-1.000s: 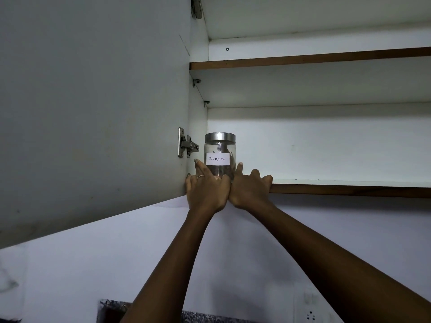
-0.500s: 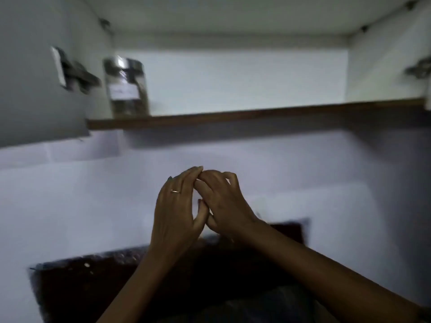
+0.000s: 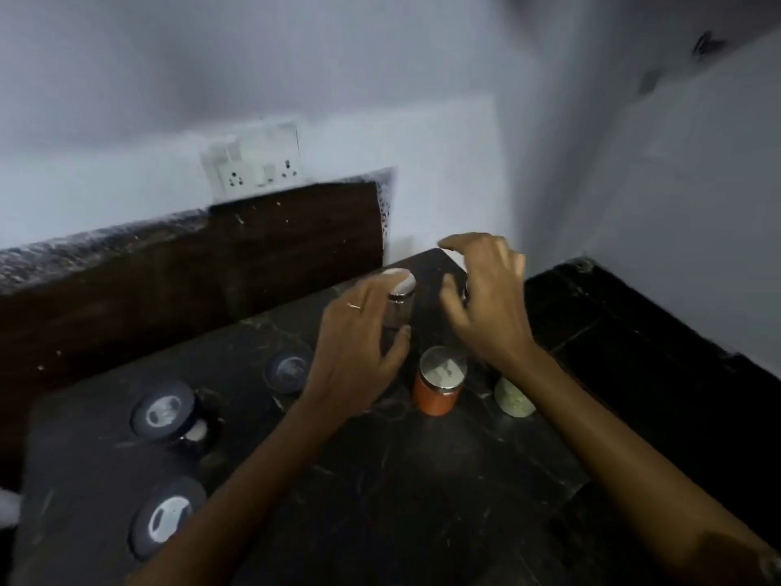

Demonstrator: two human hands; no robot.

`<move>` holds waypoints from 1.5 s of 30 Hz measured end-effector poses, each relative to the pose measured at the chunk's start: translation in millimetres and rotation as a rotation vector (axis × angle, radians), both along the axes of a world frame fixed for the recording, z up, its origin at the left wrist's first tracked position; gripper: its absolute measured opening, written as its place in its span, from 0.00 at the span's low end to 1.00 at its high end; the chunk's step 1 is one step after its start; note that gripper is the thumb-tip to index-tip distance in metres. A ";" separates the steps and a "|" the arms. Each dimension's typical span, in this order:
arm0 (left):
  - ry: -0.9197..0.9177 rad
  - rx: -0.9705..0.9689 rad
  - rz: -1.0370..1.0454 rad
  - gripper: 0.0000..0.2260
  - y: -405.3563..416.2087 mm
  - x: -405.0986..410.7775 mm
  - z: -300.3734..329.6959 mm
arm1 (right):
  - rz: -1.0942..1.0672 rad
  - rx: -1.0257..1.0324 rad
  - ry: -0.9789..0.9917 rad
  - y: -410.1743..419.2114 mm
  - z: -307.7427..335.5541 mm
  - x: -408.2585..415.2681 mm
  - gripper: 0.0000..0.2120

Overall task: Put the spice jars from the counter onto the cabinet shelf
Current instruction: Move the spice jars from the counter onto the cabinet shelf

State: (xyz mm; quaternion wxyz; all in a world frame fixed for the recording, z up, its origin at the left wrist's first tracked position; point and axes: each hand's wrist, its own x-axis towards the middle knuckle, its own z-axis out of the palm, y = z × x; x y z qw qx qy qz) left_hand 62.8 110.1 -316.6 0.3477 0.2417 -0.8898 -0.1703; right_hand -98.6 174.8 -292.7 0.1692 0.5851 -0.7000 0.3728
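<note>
Spice jars stand scattered over the dark counter (image 3: 380,501), and the one being reached for is a clear jar with a silver lid (image 3: 398,302) at the centre of the frame, near the counter's far edge. The left hand (image 3: 359,353) curves around that jar's left side, thumb under and in front of it, fingers spread; motion blur leaves it unclear whether skin is touching glass yet, so I would call the grip loose and not closed. The right hand (image 3: 486,298) hovers just right of the jar, fingers spread and bent, holding nothing; something small and dark sits behind its palm, too hidden to name.

Just below the hands in the frame stands an orange jar (image 3: 437,387), and a pale green-filled jar (image 3: 513,399) is partly covered by the right forearm. Left of centre is a dark-lidded jar (image 3: 289,370), and two more black-lidded jars sit at lower left (image 3: 162,410) and (image 3: 162,518). A white socket panel (image 3: 258,162) is on the wall at upper centre. The cabinet shelf is out of view.

Risks, as I judge them: smooth glass could slip from a half-formed grip, and the right forearm or either wrist could knock the orange or green jar over, since both stand close beneath the arms.
</note>
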 end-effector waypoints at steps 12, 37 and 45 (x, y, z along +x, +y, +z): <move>-0.204 0.606 -0.207 0.29 60.3 -117.8 -112.3 | -0.487 0.391 -0.549 78.5 -135.0 -119.5 0.24; 0.048 0.859 -0.085 0.33 52.8 -192.9 -138.9 | -0.349 0.142 -1.232 49.7 -136.5 -145.6 0.21; 0.332 0.717 0.024 0.27 4.6 -141.7 -51.4 | -0.005 -0.049 -1.167 2.1 -41.4 -103.8 0.15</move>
